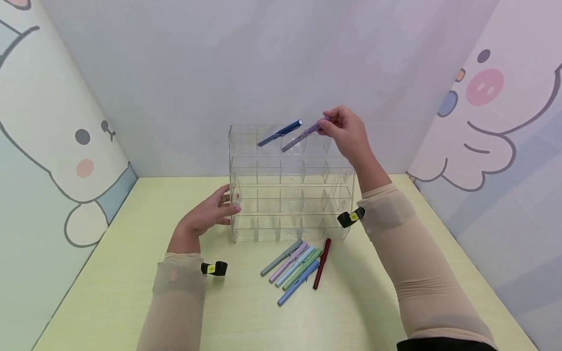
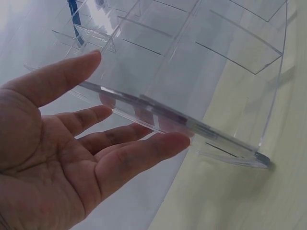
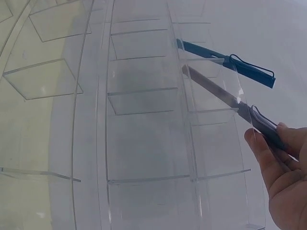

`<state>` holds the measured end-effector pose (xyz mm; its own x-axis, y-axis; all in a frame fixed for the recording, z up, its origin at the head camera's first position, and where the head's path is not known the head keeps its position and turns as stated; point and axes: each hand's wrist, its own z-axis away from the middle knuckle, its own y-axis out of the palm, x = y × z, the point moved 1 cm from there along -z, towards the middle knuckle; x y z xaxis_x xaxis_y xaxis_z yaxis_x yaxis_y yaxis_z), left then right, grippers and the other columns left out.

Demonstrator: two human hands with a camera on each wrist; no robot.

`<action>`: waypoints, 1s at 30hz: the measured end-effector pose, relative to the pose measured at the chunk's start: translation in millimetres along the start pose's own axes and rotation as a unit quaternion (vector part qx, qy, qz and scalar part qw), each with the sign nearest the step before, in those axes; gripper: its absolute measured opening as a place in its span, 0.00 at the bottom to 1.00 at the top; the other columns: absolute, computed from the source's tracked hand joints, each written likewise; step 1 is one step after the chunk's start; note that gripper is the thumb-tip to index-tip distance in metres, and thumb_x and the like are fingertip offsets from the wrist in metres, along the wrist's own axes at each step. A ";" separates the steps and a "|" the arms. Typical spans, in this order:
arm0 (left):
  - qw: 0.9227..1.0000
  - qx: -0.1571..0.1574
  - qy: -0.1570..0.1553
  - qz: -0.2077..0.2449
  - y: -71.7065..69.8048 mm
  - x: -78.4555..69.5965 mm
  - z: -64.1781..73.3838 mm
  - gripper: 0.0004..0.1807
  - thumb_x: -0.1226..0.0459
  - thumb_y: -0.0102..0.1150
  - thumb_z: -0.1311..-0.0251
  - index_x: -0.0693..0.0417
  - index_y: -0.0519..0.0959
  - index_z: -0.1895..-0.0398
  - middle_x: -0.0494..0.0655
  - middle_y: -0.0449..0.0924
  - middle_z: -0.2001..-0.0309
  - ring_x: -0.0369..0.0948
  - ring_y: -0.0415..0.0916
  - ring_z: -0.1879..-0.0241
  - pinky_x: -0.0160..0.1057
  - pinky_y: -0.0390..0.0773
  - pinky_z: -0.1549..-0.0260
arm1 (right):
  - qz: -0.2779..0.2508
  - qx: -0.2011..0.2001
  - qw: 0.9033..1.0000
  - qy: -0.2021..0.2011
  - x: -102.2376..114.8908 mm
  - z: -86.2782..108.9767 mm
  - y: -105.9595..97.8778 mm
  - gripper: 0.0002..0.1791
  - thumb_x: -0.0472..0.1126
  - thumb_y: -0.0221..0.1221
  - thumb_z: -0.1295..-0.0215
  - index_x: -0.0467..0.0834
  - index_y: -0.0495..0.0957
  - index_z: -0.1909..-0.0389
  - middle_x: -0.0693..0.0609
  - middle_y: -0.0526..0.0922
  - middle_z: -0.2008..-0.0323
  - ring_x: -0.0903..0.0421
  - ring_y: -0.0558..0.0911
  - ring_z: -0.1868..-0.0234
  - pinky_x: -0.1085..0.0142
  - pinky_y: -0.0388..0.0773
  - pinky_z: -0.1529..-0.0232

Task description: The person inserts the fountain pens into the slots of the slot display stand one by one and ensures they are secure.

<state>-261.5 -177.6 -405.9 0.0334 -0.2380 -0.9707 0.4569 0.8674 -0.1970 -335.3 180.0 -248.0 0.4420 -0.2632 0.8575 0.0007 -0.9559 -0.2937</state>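
A clear acrylic pen rack [image 1: 291, 190] with several divided tiers stands upright on the table. At its top right, my right hand [image 1: 349, 131] pinches a purple pen [image 1: 305, 134] by its capped end. The pen slants down to the left, its lower end over a top-tier compartment. Beside it a dark blue pen [image 1: 281, 133] leans in the top tier, cap up. My left hand [image 1: 210, 212] rests at the rack's left side, with relaxed, spread fingers touching the clear side panel [image 2: 168, 117]. In the right wrist view, thumb and fingertips hold the pen's clip end [image 3: 264, 127].
In front of the rack lies a slanted row of pens: grey [image 1: 281, 258], lilac [image 1: 288, 262], light blue [image 1: 295, 266], green [image 1: 302, 269] and blue [image 1: 298, 282]. A dark red pen [image 1: 322, 263] lies to their right. Cartoon-printed panels [image 1: 66, 146] and a pale back wall enclose the table [image 1: 184, 312].
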 end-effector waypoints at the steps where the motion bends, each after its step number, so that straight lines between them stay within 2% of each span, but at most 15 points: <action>1: 1.000 -0.001 0.000 0.001 -0.2 0.2 0.0 0.43 0.59 0.55 0.29 0.41 0.40 0.21 0.59 0.51 0.25 0.58 0.63 0.32 0.57 0.76 0.43 | 0.003 0.003 1.000 0.002 0.0 -0.4 0.2 0.20 0.42 0.60 0.32 0.34 0.73 0.46 0.45 0.81 0.56 0.55 0.85 0.55 0.70 0.82 0.53; 7: 1.000 -0.004 0.000 -0.002 0.4 -1.0 -0.8 0.44 0.57 0.56 0.30 0.41 0.39 0.21 0.58 0.51 0.24 0.57 0.63 0.31 0.57 0.75 0.43 | 0.009 0.008 1.000 0.002 -2.0 -0.3 -2.4 0.23 0.45 0.62 0.33 0.42 0.71 0.41 0.46 0.80 0.53 0.55 0.84 0.53 0.66 0.81 0.48; 11: 1.000 -0.003 -0.006 0.001 4.3 -1.5 -1.2 0.45 0.58 0.55 0.29 0.42 0.37 0.21 0.58 0.48 0.24 0.57 0.61 0.30 0.58 0.74 0.41 | -0.045 -0.001 0.999 -0.008 -5.3 5.9 -8.7 0.27 0.45 0.63 0.34 0.44 0.67 0.38 0.45 0.79 0.50 0.53 0.83 0.50 0.64 0.80 0.45; 16: 1.000 0.002 -0.003 -0.002 6.1 -3.3 -2.5 0.45 0.58 0.55 0.29 0.42 0.36 0.21 0.57 0.49 0.23 0.57 0.61 0.30 0.57 0.74 0.42 | -0.129 -0.040 0.989 -0.055 -9.6 29.4 -24.0 0.24 0.37 0.63 0.34 0.41 0.67 0.40 0.41 0.78 0.47 0.51 0.81 0.46 0.67 0.79 0.45; 19: 1.000 0.004 0.002 -0.002 6.9 -6.3 -2.7 0.46 0.57 0.56 0.30 0.43 0.37 0.21 0.57 0.52 0.24 0.57 0.62 0.30 0.58 0.74 0.42 | -0.155 -0.056 0.983 -0.080 -14.5 50.3 -36.1 0.20 0.35 0.61 0.33 0.36 0.69 0.44 0.38 0.78 0.47 0.48 0.81 0.45 0.67 0.79 0.44; 23: 1.000 0.006 -0.001 0.001 6.8 -9.2 -0.3 0.47 0.56 0.58 0.31 0.44 0.37 0.21 0.59 0.54 0.25 0.57 0.63 0.31 0.58 0.74 0.42 | -0.133 -0.039 0.987 -0.075 -24.7 82.1 -49.3 0.17 0.39 0.59 0.30 0.33 0.72 0.47 0.39 0.79 0.49 0.46 0.80 0.46 0.67 0.79 0.44; 30: 1.000 0.008 0.003 0.006 4.3 -7.2 4.6 0.47 0.55 0.59 0.32 0.43 0.38 0.21 0.62 0.54 0.25 0.57 0.63 0.31 0.59 0.73 0.41 | -0.045 0.025 0.999 -0.005 -43.5 124.2 -55.0 0.18 0.44 0.56 0.27 0.35 0.71 0.46 0.41 0.78 0.49 0.48 0.82 0.48 0.68 0.81 0.48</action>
<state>-255.7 -174.2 -399.1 0.0339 -0.2255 -0.9736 0.4706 0.8631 -0.1836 -243.1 260.2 -321.6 0.4466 -0.1751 0.8774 0.0859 -0.9677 -0.2369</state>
